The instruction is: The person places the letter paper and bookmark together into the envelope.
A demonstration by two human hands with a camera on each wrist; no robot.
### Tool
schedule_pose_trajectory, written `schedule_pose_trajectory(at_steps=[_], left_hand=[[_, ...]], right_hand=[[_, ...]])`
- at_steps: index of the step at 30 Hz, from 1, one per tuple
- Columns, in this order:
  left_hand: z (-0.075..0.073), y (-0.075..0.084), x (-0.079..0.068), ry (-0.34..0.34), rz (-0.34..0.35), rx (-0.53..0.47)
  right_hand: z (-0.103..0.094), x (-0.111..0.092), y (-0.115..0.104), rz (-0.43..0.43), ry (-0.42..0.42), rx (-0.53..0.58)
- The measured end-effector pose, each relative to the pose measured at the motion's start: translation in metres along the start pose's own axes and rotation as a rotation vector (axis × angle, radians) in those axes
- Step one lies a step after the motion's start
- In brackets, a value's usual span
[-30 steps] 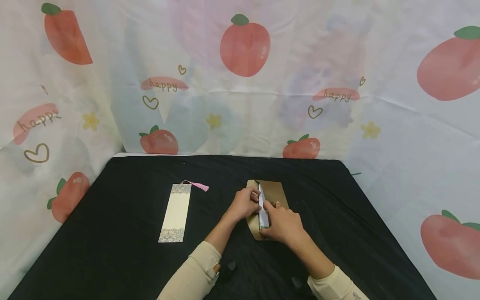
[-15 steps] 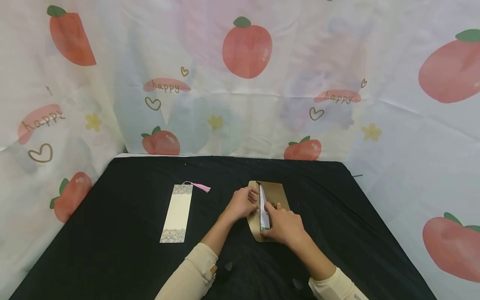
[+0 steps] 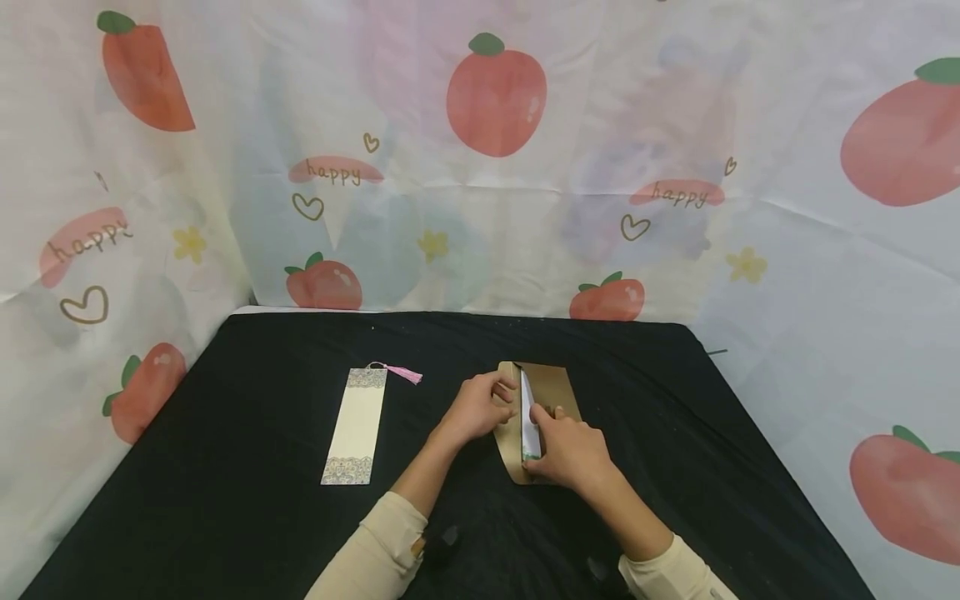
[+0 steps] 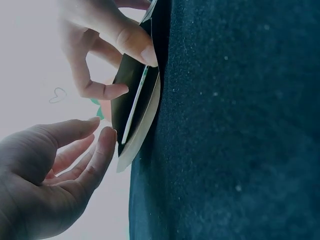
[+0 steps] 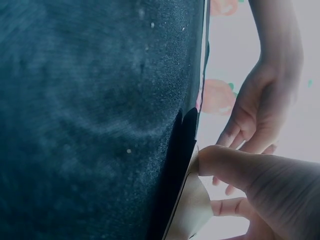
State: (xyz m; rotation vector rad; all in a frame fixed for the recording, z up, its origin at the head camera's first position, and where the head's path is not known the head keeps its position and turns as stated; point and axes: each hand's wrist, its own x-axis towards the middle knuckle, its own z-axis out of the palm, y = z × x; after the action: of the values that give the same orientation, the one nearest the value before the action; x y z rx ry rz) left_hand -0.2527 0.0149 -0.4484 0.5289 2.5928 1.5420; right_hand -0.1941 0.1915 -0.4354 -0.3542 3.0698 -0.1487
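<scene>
A brown kraft envelope (image 3: 551,383) lies on the black cloth, flap to the left. A white card (image 3: 528,408) shows in its mouth; the left wrist view shows the card's thin edge (image 4: 134,107) between the parted sides. My right hand (image 3: 576,450) grips the envelope at its near side, thumb by the lower corner of the mouth and index finger on the opposite side. My left hand (image 3: 474,408) hovers over the flap with loosely bent fingers, holding nothing; its fingertips are right at the envelope's far end in the left wrist view.
To the left, a cream bookmark (image 3: 356,425) with patterned ends and a pink tassel (image 3: 405,374) lies flat on the black cloth (image 3: 225,467). Printed curtains (image 3: 480,233) with peaches enclose the table's back and sides.
My left hand has drawn slightly left, away from the card and the envelope's mouth. The right hand keeps its hold. The whole head view has shifted slightly.
</scene>
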Motion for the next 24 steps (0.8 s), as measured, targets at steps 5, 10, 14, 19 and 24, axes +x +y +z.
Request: schedule_pose_trajectory(at_steps=[5,10,14,19,24], left_hand=[[-0.005,-0.003,-0.005,0.003,0.035,0.024],[-0.012,-0.003,-0.011,-0.003,0.056,0.05],[-0.018,-0.004,-0.015,-0.002,0.075,0.07],[-0.028,-0.008,-0.021,0.002,0.063,0.073],[-0.038,-0.013,-0.024,0.003,0.031,0.112]], right_hand=[[0.001,0.001,-0.001,0.002,-0.018,0.01],[-0.001,0.001,-0.001,-0.003,-0.029,0.024],[-0.001,0.001,-0.001,-0.001,-0.031,0.027],[-0.002,0.001,0.001,-0.003,-0.033,0.039],[-0.004,0.0,0.001,0.01,-0.034,0.048]])
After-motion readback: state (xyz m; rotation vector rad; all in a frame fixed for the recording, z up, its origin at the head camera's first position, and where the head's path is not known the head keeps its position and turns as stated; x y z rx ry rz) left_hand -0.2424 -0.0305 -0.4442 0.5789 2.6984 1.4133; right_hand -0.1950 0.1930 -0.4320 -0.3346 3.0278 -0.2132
